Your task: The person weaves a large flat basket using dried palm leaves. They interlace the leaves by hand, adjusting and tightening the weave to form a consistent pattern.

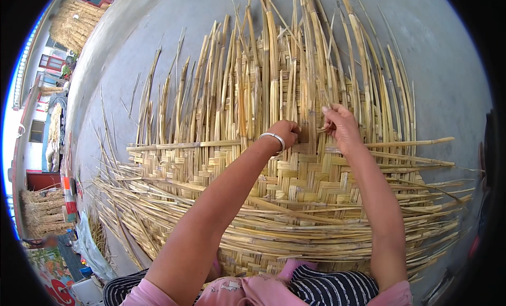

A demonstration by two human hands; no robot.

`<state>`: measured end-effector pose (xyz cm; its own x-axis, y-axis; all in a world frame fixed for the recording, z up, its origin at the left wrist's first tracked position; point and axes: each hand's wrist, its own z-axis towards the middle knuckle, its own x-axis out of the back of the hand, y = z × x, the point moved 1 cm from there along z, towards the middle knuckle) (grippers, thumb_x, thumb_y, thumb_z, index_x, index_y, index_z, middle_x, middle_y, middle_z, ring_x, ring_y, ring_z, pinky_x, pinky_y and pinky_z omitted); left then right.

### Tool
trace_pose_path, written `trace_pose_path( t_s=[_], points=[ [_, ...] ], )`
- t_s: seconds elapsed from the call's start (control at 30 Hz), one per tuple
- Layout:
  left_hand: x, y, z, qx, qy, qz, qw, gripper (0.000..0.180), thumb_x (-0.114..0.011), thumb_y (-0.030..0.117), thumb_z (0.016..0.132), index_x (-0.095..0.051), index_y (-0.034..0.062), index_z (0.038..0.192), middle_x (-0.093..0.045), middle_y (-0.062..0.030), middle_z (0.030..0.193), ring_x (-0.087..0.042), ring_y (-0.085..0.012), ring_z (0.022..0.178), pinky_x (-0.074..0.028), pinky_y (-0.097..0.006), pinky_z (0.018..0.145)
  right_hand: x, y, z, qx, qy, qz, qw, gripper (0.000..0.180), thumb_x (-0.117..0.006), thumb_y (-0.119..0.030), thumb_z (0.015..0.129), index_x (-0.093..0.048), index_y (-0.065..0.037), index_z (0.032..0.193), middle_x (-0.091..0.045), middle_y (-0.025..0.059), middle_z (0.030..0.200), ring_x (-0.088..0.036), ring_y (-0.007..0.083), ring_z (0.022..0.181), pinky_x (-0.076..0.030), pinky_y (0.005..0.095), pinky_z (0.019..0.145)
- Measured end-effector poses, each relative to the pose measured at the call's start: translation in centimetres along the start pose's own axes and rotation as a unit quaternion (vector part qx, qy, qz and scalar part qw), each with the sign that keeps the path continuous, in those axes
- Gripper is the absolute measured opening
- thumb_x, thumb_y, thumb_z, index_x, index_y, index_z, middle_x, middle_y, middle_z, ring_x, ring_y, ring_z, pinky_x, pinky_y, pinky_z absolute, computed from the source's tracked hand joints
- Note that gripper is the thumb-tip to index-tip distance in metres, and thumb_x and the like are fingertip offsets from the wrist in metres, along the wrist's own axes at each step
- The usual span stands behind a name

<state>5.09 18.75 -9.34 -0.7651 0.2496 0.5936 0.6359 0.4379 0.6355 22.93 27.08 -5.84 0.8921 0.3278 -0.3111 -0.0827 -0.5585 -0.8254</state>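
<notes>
A large mat of flattened straw-coloured reed strips (316, 180) lies in front of me, woven in a stepped twill pattern. My left hand (286, 133), with a silver bangle at the wrist, is closed low over the weave; its fingertips are partly hidden. To its right, my right hand (341, 124) pinches a reed strip among the upright ones. One crosswise strip (184, 145) runs from the left edge toward my left hand. Another crosswise strip (411, 143) sticks out past the right edge. Long lengthwise strips (271, 47) fan away from me.
A thick layer of loose crosswise reeds (295, 237) covers the near part of the mat, ends jutting out both sides. Grey concrete floor (437, 69) surrounds it. Bundles of dry stalks (76, 24) and a pale plastic sheet (89, 243) stand at the far left and left.
</notes>
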Motion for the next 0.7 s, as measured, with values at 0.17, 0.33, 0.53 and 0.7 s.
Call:
trace_pose_path(
  t_s=[0.17, 0.33, 0.53, 0.7],
  points=[
    [0.2, 0.5, 0.2, -0.011, -0.005, 0.049, 0.999, 0.022, -0.063, 0.013, 0.078, -0.066, 0.0046, 0.098, -0.067, -0.0143, 0.09, -0.064, -0.0254, 0.083, -0.05, -0.033, 0.078, 0.1, -0.6, 0.3, -0.006, 0.058, -0.007, 0.998, 0.016, -0.064, -0.021, 0.084, -0.052, -0.011, 0.083, -0.052, -0.0014, 0.059, -0.051, 0.0086, 0.047, -0.045, 0.0232, 0.046],
    [-0.2, 0.6, 0.2, 0.007, -0.004, 0.061, 0.998, 0.021, -0.063, 0.013, 0.079, -0.065, 0.0033, 0.098, -0.067, -0.0155, 0.092, -0.063, -0.0269, 0.083, -0.049, -0.034, 0.078, 5.1, -0.8, 0.1, 0.072, 0.192, 0.22, 0.954, 0.016, -0.064, -0.016, 0.083, -0.051, -0.008, 0.082, -0.055, 0.0032, 0.069, -0.054, 0.0134, 0.057, -0.051, 0.0326, 0.06],
    [-0.5, 0.8, 0.3, 0.0, -0.005, 0.102, 0.995, 0.022, -0.062, 0.013, 0.08, -0.064, 0.0014, 0.098, -0.066, -0.0161, 0.092, -0.063, -0.0278, 0.084, -0.049, -0.034, 0.078, 14.1, -4.4, -2.7, 0.187, 0.246, 0.242, 0.92, 0.015, -0.063, -0.015, 0.084, -0.053, -0.004, 0.084, -0.058, 0.0045, 0.077, -0.056, 0.0135, 0.068, -0.051, 0.0311, 0.068],
    [-0.5, 0.7, 0.4, 0.018, -0.013, 0.076, 0.997, 0.022, -0.062, 0.014, 0.079, -0.065, 0.0026, 0.097, -0.067, -0.0143, 0.092, -0.063, -0.0264, 0.085, -0.049, -0.033, 0.079, 6.8, -2.5, -7.2, -0.006, 0.167, -0.081, 0.983, 0.018, -0.061, -0.017, 0.085, -0.057, -0.002, 0.094, -0.062, 0.0089, 0.089, -0.061, 0.0187, 0.081, -0.05, 0.0298, 0.073]
  ],
)
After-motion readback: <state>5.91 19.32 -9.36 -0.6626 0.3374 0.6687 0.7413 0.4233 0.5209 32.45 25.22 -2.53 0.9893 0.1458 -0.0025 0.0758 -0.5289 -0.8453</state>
